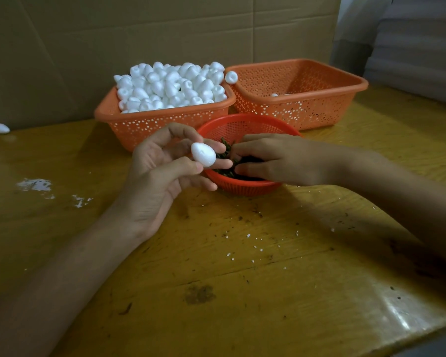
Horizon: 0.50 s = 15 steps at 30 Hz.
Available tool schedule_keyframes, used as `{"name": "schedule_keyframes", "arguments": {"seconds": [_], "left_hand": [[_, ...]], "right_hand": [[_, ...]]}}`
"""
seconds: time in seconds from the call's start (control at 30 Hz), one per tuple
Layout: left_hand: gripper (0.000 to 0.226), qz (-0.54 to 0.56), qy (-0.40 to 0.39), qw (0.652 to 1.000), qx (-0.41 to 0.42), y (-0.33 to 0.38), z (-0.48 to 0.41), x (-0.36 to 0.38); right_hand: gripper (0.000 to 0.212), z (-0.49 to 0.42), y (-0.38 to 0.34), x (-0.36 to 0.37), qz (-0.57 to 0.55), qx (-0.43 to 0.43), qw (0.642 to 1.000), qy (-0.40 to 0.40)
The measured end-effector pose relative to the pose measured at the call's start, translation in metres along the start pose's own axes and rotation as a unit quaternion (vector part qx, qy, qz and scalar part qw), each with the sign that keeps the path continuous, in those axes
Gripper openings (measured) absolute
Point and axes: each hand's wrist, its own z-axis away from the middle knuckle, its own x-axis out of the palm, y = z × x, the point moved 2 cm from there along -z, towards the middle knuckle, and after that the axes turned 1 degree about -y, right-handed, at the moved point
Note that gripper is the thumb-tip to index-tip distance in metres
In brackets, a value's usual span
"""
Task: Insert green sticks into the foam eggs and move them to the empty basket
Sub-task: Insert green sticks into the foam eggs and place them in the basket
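My left hand (160,166) pinches a white foam egg (203,154) between thumb and fingers, just left of a round red basket (242,124). Dark green sticks (225,153) lie in that basket. My right hand (276,158) reaches into it from the right, its fingers curled down among the sticks; whether it grips one is hidden. Behind stands an orange basket (165,119) heaped with foam eggs (170,86). To its right a second orange basket (319,104) holds only a few eggs at the bottom.
One foam egg (231,77) sits on the rims between the two orange baskets. A stray egg (1,128) lies at the far left by the cardboard wall (113,34). Foam crumbs (36,185) dot the yellow wooden table (242,279).
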Motion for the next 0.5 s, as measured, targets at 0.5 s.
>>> {"name": "schedule_keyframes", "arguments": {"seconds": [0.5], "left_hand": [[0.037, -0.056, -0.005, 0.998, 0.027, 0.0021, 0.0026, 0.0032]], "right_hand": [[0.037, 0.0016, 0.0004, 0.0003, -0.023, -0.002, 1.0, -0.002]]}}
